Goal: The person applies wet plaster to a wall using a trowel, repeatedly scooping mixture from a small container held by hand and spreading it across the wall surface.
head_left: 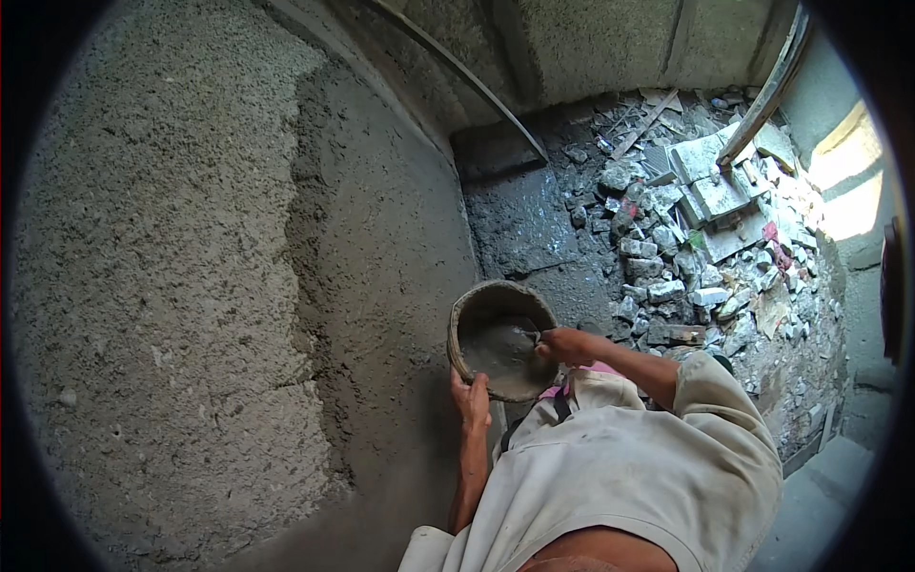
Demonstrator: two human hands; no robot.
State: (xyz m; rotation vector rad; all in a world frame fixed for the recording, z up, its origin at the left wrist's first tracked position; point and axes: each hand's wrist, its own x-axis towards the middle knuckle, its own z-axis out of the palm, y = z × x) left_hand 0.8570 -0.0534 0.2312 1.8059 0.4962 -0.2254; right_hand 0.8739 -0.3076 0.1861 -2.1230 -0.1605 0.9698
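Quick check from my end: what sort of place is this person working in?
Most likely a building site or renovation, mid-plastering. The rough grey wall carries a fresh, darker band of wet mortar, a heap of broken grey masonry rubble covers the floor, and the left hand holds a round pan of grey mortar.

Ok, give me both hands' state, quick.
Left hand: closed on the rim of the mortar pan.
Right hand: closed on a trowel in the pan.

Dim, shaded scene with sunlit glare at right, heavy fisheye vignette, perhaps slightly soft focus
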